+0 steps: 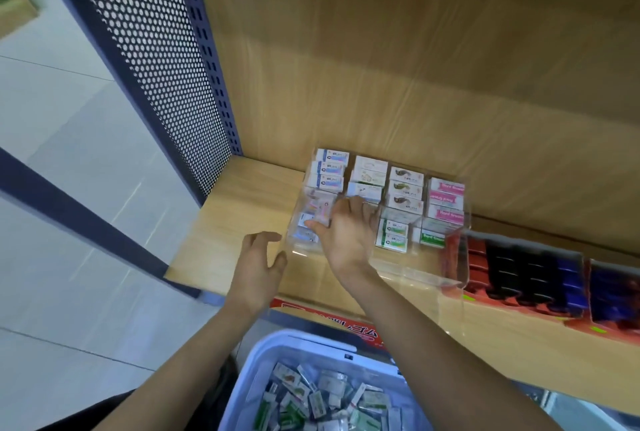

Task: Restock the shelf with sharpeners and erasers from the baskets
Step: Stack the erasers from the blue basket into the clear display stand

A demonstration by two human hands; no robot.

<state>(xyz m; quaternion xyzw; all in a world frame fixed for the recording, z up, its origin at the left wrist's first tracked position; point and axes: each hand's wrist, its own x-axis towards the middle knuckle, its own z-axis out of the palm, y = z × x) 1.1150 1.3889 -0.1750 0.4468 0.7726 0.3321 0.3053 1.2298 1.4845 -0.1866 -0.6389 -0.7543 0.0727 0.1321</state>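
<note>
1. At the shelf's left end, a dark blue perforated metal side panel point(152, 60) stands upright against the light wooden shelf point(221, 230).
2. Over the shelf's front edge the left hand point(259, 266) is spread and relaxed, holding nothing. Its fingertips are just beside the front-left corner of a clear plastic divided tray point(398, 262).
3. The tray sits on the shelf. Its compartments hold small boxed erasers point(332, 167) in columns: blue-and-white, pale, brown-printed, then pink and green.
4. The right hand point(346, 230) reaches into the tray's front compartments. Its fingers curl down over the second column and its thumb lies against the packs in the leftmost front compartment. Blur hides whether it pinches one.
5. Below the shelf's front edge, a white plastic basket point(270, 344) holds a heap of loose wrapped erasers point(311, 396).
6. Toward the shelf's right end, just beside the tray, blurred rows of red, black and blue sharpeners point(519, 268) stand in clear holders.
</note>
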